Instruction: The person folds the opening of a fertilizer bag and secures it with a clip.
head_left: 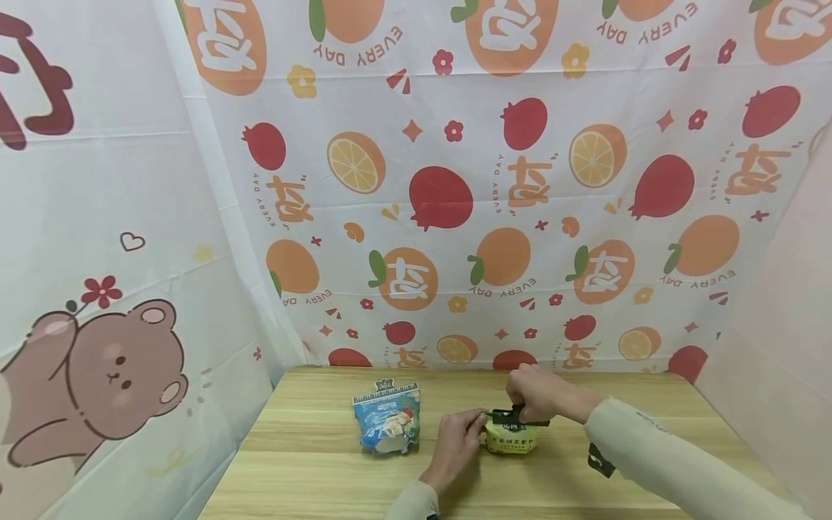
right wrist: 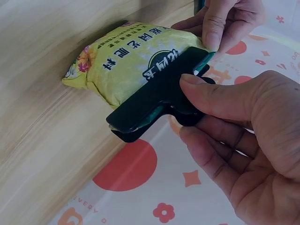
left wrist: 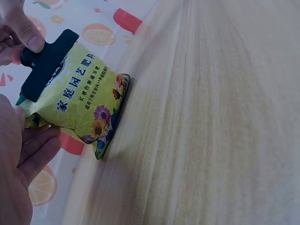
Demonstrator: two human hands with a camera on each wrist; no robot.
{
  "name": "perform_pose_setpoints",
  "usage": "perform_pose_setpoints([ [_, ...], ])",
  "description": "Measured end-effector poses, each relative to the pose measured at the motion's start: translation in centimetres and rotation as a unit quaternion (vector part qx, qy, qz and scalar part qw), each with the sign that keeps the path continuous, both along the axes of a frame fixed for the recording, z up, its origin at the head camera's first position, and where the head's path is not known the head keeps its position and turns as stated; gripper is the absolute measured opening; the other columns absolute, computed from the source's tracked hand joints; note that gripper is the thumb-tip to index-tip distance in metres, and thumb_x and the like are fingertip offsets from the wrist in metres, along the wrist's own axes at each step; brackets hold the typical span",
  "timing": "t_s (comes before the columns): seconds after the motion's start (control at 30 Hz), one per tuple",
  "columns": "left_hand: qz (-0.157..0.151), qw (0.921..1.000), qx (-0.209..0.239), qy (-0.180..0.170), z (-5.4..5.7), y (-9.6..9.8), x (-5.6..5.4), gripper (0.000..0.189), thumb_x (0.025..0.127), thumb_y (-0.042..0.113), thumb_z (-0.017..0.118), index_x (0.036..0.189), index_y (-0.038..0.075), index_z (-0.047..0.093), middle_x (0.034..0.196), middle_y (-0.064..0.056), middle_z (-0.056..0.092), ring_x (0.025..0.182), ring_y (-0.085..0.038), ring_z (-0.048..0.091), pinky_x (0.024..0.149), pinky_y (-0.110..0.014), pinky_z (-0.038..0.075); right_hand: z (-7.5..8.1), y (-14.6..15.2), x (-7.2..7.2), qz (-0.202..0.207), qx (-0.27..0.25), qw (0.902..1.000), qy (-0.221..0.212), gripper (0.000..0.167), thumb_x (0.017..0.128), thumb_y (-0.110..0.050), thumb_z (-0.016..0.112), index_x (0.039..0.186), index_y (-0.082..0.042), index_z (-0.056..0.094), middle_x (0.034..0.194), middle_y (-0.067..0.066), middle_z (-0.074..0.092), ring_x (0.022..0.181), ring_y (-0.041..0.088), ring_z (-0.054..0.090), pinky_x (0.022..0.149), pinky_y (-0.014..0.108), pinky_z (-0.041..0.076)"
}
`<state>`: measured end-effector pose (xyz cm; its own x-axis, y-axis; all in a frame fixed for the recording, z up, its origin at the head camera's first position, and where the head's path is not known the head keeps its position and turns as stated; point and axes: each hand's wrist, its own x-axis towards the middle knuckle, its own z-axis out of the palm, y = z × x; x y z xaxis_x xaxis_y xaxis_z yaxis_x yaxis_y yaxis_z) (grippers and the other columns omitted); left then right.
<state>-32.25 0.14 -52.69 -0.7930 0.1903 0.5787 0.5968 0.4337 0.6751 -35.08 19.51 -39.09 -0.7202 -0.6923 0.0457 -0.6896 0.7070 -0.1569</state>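
Note:
A small yellow bag of garden fertilizer [head_left: 512, 442] stands on the table in front of me, its flower-printed end down on the wood in the left wrist view. Across its folded top sits a wide black bag clip [left wrist: 49, 65]. My right hand [head_left: 546, 393] pinches the clip's handle, thumb on one side and fingers on the other, as the right wrist view shows. At the bag's top corner, by the end of the clip [right wrist: 154, 96], my left hand [head_left: 455, 444] pinches the yellow bag [right wrist: 131, 61] between thumb and fingers. A green strip shows under the clip's edge.
To the left on the wooden table [head_left: 312, 462] stands a blue printed bag [head_left: 388, 426] with a dark patterned band along its top. A fruit-printed cloth [head_left: 442, 274] hangs behind the table, and a bear-printed cloth [head_left: 123, 368] hangs at the left.

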Motion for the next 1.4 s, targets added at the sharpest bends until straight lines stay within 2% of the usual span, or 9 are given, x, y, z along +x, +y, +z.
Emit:
perform_pose_setpoints([
  [0.07,-0.001,1.0,0.001,0.0,0.0,0.0,0.0,0.019,0.1,0.008,0.061,0.105,0.001,0.078,0.09,-0.012,0.08,0.071,-0.015,0.075,0.065,-0.01,0.054,0.0,-0.1,0.0,0.0,0.001,1.0,-0.001,0.035,0.071,0.002,0.081,0.057,-0.015,0.054,0.054,-0.013,0.035,0.052,0.003,0.03,0.049,0.019,0.026],
  [0.3,-0.007,1.0,-0.004,-0.005,0.2,-0.3,0.1,0.02,0.1,0.01,0.062,0.11,0.003,0.078,0.088,-0.011,0.08,0.053,0.006,0.057,0.064,-0.009,0.051,-0.1,-0.4,-0.1,-0.007,0.001,0.9999,-0.011,0.038,0.072,0.0,0.083,0.057,-0.017,0.053,0.054,-0.013,0.036,0.052,0.003,0.031,0.05,0.019,0.027],
  [0.47,-0.006,0.9998,-0.006,0.015,0.1,-0.4,0.2,0.02,0.099,0.011,0.063,0.109,0.001,0.078,0.085,-0.012,0.079,0.052,0.009,0.054,0.063,-0.009,0.05,0.0,-0.8,0.1,-0.007,-0.002,0.9998,-0.017,0.04,0.072,0.002,0.083,0.056,-0.016,0.05,0.054,-0.013,0.031,0.052,0.004,0.029,0.05,0.02,0.025],
  [0.63,-0.006,0.9997,-0.001,0.022,0.2,-0.4,0.1,0.02,0.099,0.01,0.062,0.109,0.001,0.078,0.083,-0.012,0.079,0.056,-0.005,0.066,0.062,-0.009,0.051,0.2,-1.0,0.2,-0.014,-0.001,0.9997,-0.02,0.04,0.071,0.001,0.084,0.056,-0.015,0.05,0.053,-0.012,0.031,0.052,0.004,0.028,0.049,0.02,0.025],
  [0.8,-0.014,0.9998,-0.004,0.017,0.1,-0.4,0.0,0.02,0.1,0.011,0.062,0.107,0.002,0.078,0.079,-0.011,0.078,0.055,0.002,0.061,0.062,-0.009,0.05,0.5,-1.2,0.2,-0.047,0.012,0.9974,-0.052,0.042,0.071,0.001,0.085,0.056,-0.014,0.049,0.054,-0.01,0.032,0.053,0.006,0.029,0.049,0.021,0.024],
  [0.87,-0.017,0.9998,-0.005,0.009,0.1,-0.4,0.0,0.02,0.1,0.011,0.061,0.106,0.003,0.079,0.078,-0.01,0.078,0.058,0.001,0.062,0.062,-0.009,0.05,0.6,-1.3,0.2,-0.059,0.019,0.9959,-0.066,0.04,0.072,0.0,0.086,0.058,-0.013,0.051,0.055,-0.009,0.035,0.054,0.007,0.032,0.05,0.022,0.026],
  [1.03,-0.015,0.9999,0.001,0.002,-0.1,-0.3,0.0,0.019,0.1,0.008,0.061,0.105,0.0,0.077,0.083,-0.01,0.079,0.07,-0.015,0.075,0.065,-0.012,0.054,0.8,-1.0,0.2,-0.064,0.03,0.9948,-0.073,0.032,0.074,-0.006,0.088,0.066,-0.013,0.058,0.059,-0.009,0.045,0.057,0.007,0.039,0.052,0.022,0.031],
  [1.23,-0.012,0.9998,0.005,-0.013,-0.1,-0.3,-0.1,0.021,0.102,0.011,0.06,0.108,-0.002,0.076,0.088,-0.011,0.079,0.072,-0.013,0.074,0.066,-0.013,0.054,0.9,-0.2,0.4,-0.061,0.037,0.9957,-0.059,0.023,0.076,-0.022,0.09,0.082,-0.017,0.068,0.077,-0.006,0.067,0.067,0.008,0.057,0.061,0.026,0.049],
  [1.4,-0.016,0.9996,0.007,-0.02,-0.1,-0.3,-0.1,0.021,0.102,0.012,0.06,0.107,0.001,0.076,0.085,-0.009,0.078,0.072,-0.015,0.074,0.065,-0.013,0.054,1.3,0.3,0.6,-0.05,0.022,0.9961,-0.069,0.026,0.077,-0.025,0.089,0.093,-0.015,0.072,0.092,0.003,0.073,0.081,0.017,0.067,0.071,0.034,0.056],
])
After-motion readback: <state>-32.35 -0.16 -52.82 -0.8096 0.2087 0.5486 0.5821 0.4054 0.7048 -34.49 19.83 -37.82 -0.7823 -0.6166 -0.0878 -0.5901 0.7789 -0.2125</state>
